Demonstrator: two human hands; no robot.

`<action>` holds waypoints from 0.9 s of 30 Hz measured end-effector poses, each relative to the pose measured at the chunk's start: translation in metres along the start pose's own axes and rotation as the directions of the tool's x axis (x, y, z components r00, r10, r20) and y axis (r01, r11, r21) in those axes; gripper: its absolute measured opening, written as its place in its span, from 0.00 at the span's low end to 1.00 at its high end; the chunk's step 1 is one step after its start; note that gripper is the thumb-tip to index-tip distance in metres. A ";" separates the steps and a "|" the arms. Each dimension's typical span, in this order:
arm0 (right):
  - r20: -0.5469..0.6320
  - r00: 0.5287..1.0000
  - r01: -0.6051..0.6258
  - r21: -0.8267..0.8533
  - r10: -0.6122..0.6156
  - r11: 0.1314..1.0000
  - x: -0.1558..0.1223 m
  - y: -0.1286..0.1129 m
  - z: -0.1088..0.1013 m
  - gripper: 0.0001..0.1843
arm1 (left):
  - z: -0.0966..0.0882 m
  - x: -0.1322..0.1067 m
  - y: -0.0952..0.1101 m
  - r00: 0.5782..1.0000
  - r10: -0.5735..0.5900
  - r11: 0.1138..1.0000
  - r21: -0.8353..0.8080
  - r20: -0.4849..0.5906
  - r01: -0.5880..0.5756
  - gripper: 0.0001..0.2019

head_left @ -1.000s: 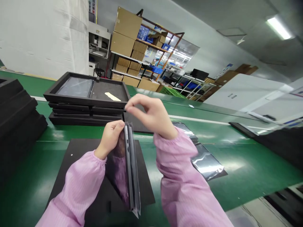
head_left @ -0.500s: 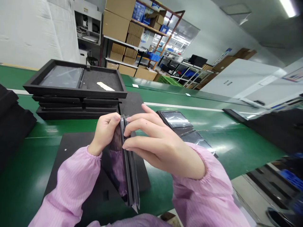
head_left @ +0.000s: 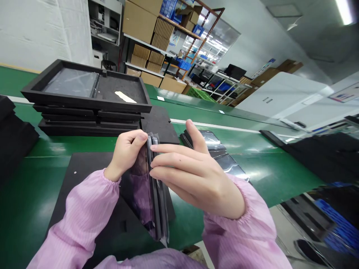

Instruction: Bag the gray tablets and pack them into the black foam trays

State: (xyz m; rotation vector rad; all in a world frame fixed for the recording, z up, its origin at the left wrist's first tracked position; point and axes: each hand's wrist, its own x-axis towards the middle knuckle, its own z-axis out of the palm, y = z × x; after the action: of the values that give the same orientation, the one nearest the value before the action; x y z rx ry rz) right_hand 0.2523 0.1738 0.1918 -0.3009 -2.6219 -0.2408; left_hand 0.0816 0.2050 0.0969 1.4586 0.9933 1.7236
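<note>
A thin grey tablet (head_left: 153, 194) in a clear plastic bag stands on edge over a black foam pad (head_left: 84, 186) on the green belt. My left hand (head_left: 126, 151) grips its top corner from the left, fingers curled over the edge. Against the bag's right face lies my right hand (head_left: 190, 173), its fingers stretched out and its fingertips touching the bag near the top edge. Both arms wear pink sleeves.
A stack of black foam trays (head_left: 86, 101) stands behind, the top one holding a bagged tablet. More bagged tablets (head_left: 221, 158) lie to the right on the green conveyor (head_left: 252, 157). Black foam stacks (head_left: 12, 130) sit at the left. Shelves of cardboard boxes (head_left: 151, 33) stand far back.
My right hand has come down from a pinch above the tablet's top edge and now lies flat against the bag's right side. The left hand's grip is unchanged.
</note>
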 end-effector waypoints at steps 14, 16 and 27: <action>-0.162 0.974 -0.164 -0.022 0.158 0.986 -0.015 -0.020 0.010 0.09 | 0.000 -0.004 0.003 0.996 0.065 0.997 -0.051 0.067 -0.061 0.32; -0.193 0.958 -0.218 -0.018 0.210 0.976 -0.018 -0.025 0.012 0.09 | 0.001 -0.005 0.004 0.994 0.059 0.997 -0.061 0.091 -0.054 0.32; -0.308 0.897 -0.335 -0.009 0.316 0.942 -0.008 -0.033 0.021 0.10 | -0.001 -0.003 0.006 0.993 0.056 0.993 -0.106 0.106 -0.045 0.32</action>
State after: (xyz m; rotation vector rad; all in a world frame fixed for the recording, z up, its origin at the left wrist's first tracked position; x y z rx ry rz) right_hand 0.2412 0.1453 0.1657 -0.6636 -2.2211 -0.2320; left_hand 0.0812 0.1991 0.1002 1.5045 0.8042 1.6861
